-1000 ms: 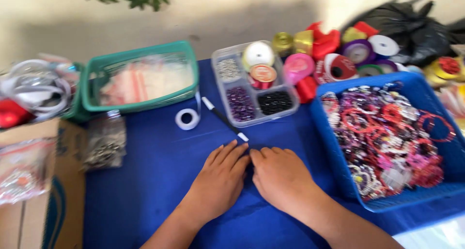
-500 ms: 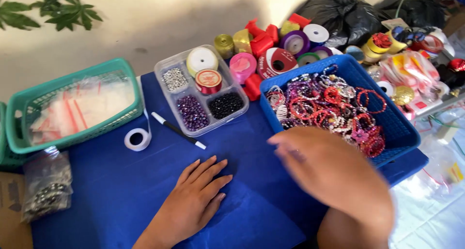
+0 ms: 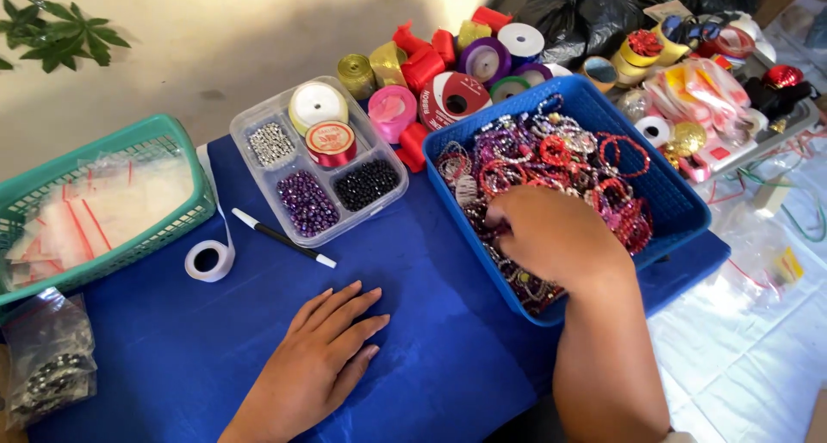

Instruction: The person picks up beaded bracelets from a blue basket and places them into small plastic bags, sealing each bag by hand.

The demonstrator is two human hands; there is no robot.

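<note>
Fingers, right: my right hand (image 3: 556,236) is down in the blue basket (image 3: 680,204), fingers (image 3: 504,217) curled into the heap of beaded bracelets (image 3: 551,154); the tips are buried, so I cannot tell whether they are clamped on one or only rummaging.
Fingers, left: my left hand (image 3: 323,357) lies flat on the blue worktop (image 3: 431,262), palm down, fingers slightly apart, holding nothing.
Where the bracelets are: piled loose inside the blue basket, to the right of the clear bead box (image 3: 317,159) and just below the ribbon spools (image 3: 452,73).
How they should handle: my guess is light, limp and rattly; each loop stretchy or strung, likely to snag on its neighbours and drag several up at once. Beads look smooth, so a pinch on the strand itself, hooked over one finger, seems surer than squeezing a single bead.
Which way they point: closed rings have no true long axis; they lie every way, mostly flat or leaning in the tangle. The basket's long side runs from near my wrist up and away to the right.
Nearby: a black pen (image 3: 284,238) and a roll of white tape (image 3: 209,260) sit between the bead box and my left hand; a green basket (image 3: 172,142) of small clear bags stands at far left.
</note>
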